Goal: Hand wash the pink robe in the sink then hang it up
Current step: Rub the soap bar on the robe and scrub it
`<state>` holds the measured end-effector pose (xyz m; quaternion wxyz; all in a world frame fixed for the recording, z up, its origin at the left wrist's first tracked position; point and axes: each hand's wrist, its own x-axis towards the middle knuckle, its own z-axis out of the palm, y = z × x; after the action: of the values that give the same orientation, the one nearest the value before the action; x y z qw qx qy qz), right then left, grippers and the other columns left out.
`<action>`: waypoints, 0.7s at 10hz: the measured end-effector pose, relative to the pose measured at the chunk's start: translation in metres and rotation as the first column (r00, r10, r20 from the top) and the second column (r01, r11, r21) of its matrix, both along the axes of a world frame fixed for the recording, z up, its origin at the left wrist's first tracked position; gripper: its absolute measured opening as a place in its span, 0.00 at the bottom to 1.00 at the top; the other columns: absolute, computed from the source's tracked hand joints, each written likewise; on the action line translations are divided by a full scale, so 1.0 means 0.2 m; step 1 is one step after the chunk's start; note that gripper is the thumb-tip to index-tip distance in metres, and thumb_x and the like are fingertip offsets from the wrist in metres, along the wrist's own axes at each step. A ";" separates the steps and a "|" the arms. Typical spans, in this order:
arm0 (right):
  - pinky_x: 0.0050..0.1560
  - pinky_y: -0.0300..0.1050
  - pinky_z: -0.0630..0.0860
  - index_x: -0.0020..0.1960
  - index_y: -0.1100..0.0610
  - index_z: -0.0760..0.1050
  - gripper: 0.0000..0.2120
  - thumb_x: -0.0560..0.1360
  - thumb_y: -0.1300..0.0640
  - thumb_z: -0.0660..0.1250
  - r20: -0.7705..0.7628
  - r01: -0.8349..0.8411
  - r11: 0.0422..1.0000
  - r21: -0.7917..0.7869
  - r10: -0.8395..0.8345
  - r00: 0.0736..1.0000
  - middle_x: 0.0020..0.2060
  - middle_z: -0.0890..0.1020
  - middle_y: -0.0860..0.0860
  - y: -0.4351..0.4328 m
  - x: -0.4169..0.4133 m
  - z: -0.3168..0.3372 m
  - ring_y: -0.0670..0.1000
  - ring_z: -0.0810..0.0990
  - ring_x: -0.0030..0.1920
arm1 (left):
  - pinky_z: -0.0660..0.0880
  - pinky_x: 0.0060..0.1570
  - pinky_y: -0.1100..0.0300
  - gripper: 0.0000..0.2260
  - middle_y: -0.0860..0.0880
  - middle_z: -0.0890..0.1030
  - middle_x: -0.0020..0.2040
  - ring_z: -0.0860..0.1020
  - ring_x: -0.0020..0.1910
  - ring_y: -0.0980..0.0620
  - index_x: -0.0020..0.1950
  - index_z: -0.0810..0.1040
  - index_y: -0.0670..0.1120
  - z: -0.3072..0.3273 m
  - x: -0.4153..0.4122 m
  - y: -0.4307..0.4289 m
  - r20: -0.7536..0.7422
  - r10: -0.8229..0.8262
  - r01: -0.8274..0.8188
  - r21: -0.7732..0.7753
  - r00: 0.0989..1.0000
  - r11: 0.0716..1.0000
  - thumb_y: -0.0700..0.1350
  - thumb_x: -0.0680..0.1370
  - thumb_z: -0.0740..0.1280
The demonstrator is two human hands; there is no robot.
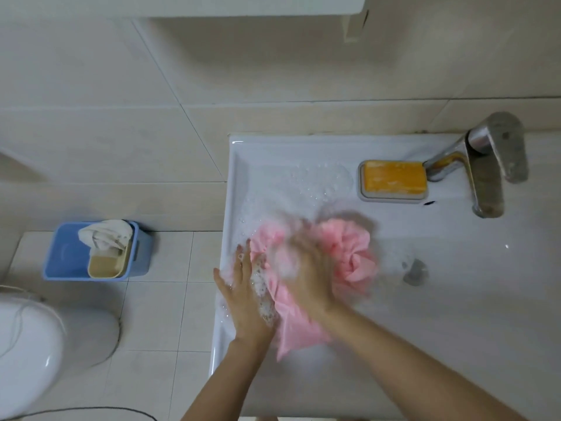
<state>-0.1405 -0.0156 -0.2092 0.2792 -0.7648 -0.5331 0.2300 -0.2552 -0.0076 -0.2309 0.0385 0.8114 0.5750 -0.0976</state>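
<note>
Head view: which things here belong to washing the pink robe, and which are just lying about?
Part of the job: pink robe, sink, orange soap bar in its dish, tap.
Just lying about: blue bin on the floor, white cloth and beige tub inside it, toilet.

Left hand (pixel 243 288) flat and blurred right hand (pixel 306 275) on pink robe (pixel 355 253) in sink (pixel 455 314).
</note>
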 end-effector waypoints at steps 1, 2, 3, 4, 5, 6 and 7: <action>0.47 0.43 0.76 0.58 0.55 0.78 0.20 0.67 0.61 0.72 0.182 -0.142 0.988 -0.052 0.149 0.972 0.50 0.83 0.51 0.06 0.03 0.04 0.53 0.81 0.48 | 0.52 0.71 0.43 0.46 0.48 0.40 0.77 0.38 0.76 0.48 0.77 0.46 0.52 0.04 -0.01 0.00 -0.158 0.087 -0.108 -0.131 0.984 0.986 0.70 0.67 0.61; 0.56 0.52 0.73 0.61 0.54 0.73 0.19 0.72 0.64 0.60 0.301 -0.108 0.976 -0.190 0.162 0.940 0.54 0.79 0.52 0.45 0.23 0.00 0.57 0.77 0.56 | 0.42 0.72 0.38 0.44 0.45 0.32 0.74 0.30 0.73 0.49 0.77 0.37 0.48 0.07 0.02 -0.01 -0.044 0.034 -0.041 -0.182 0.998 0.982 0.64 0.74 0.62; 0.50 0.54 0.76 0.52 0.57 0.77 0.13 0.72 0.68 0.61 0.144 0.029 0.995 -0.100 -0.014 0.989 0.46 0.81 0.53 0.36 0.15 -0.01 0.57 0.79 0.49 | 0.46 0.71 0.37 0.54 0.45 0.57 0.75 0.51 0.75 0.56 0.74 0.54 0.50 0.04 0.00 -0.02 0.447 -0.011 0.009 0.005 0.895 1.000 0.40 0.56 0.82; 0.34 0.47 0.78 0.42 0.53 0.81 0.09 0.63 0.62 0.70 0.181 -0.149 0.988 -0.029 0.152 0.972 0.32 0.81 0.50 -0.03 -0.02 -0.02 0.54 0.79 0.32 | 0.57 0.66 0.39 0.44 0.44 0.65 0.71 0.61 0.70 0.52 0.70 0.62 0.47 -0.03 -0.04 -0.01 0.457 0.016 -0.033 0.030 0.889 0.999 0.46 0.59 0.79; 0.42 0.43 0.72 0.55 0.50 0.79 0.18 0.65 0.56 0.73 0.381 -0.119 0.981 -0.154 0.170 0.909 0.45 0.83 0.52 0.20 0.17 -0.04 0.55 0.81 0.45 | 0.63 0.65 0.37 0.39 0.50 0.69 0.70 0.61 0.70 0.51 0.66 0.68 0.43 -0.04 -0.02 0.04 0.450 0.010 -0.054 0.085 0.893 0.995 0.41 0.58 0.78; 0.41 0.44 0.64 0.47 0.48 0.73 0.11 0.69 0.62 0.66 0.269 0.026 0.993 -0.118 0.007 0.963 0.42 0.77 0.47 0.42 0.30 -0.04 0.55 0.79 0.50 | 0.59 0.62 0.27 0.41 0.40 0.72 0.68 0.65 0.70 0.45 0.66 0.68 0.43 -0.03 -0.08 0.03 0.402 -0.156 0.112 0.130 0.902 0.985 0.51 0.57 0.77; 0.60 0.50 0.68 0.62 0.43 0.69 0.23 0.69 0.48 0.69 -0.026 0.308 0.948 -0.075 -0.310 0.950 0.62 0.74 0.48 0.21 0.34 -0.11 0.55 0.71 0.63 | 0.37 0.70 0.36 0.39 0.37 0.58 0.75 0.52 0.75 0.42 0.74 0.58 0.55 0.02 -0.16 0.07 0.531 -0.173 0.178 0.043 0.829 0.983 0.70 0.66 0.60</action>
<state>-0.0722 0.0261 -0.2321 0.2946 -0.8438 -0.3930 0.2162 -0.2868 0.0069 -0.2262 0.1905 0.8557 0.4644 0.1257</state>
